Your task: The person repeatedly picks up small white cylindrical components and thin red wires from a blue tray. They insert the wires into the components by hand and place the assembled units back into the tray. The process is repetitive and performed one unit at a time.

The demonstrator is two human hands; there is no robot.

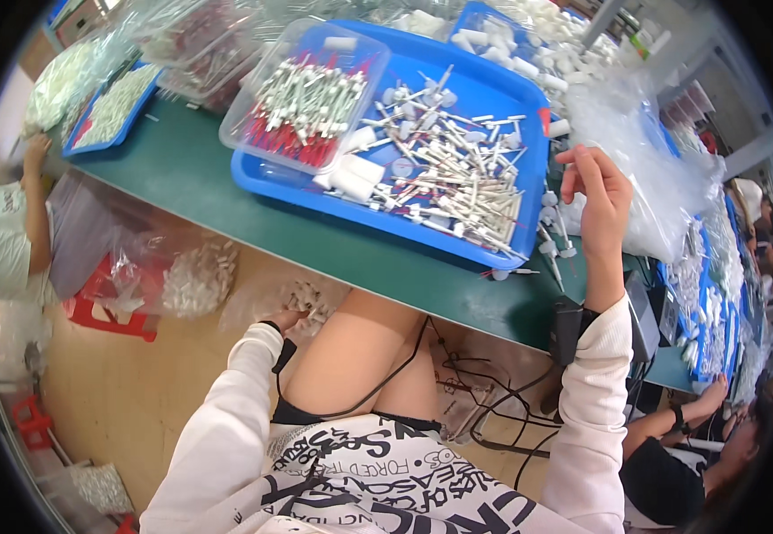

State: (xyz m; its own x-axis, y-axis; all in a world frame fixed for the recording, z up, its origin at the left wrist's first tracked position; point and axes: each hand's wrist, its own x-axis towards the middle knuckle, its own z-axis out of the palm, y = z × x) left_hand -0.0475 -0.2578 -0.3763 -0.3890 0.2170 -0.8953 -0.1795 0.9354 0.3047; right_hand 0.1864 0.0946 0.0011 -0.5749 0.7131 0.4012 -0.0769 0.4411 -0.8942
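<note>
Nearest, a white, ribbed-cuffed long-sleeved top [360, 472] printed in black covered the torso, above bare thighs. The left hand [290, 319] was low beside the knee, partly hidden, its fingers at a thin, crinkled clear bag [246, 304] of short white pieces; whether they gripped one could not be made out. Slim black cables [493, 405] looped below the bench edge.

The right hand [595, 187] was raised well apart from the left, just beyond the right rim of a large blue tray [491, 87], fingers loosely bent and spread from one another. Below it, thin white stems with round caps [554, 236] lay on the smooth dark green bench [191, 178].

The shallow, round-cornered plastic tray held a tangled heap of slender whitish rods [471, 182], some with fine red strands, and chunky matte white blocks [354, 177] near its front left. A clear, stiff-walled box [242, 120] overlapped the tray's left end, packed with white-tipped rods [311, 98] showing red lower ends.

Beyond the right hand billowed a glossy, wrinkled clear plastic sheet [636, 169]. Farther off, white cylinders [529, 67] were piled behind the tray, and a small blue tray [144, 111] of pale slivers stood far left, near a co-worker's hand [38, 147].
</note>
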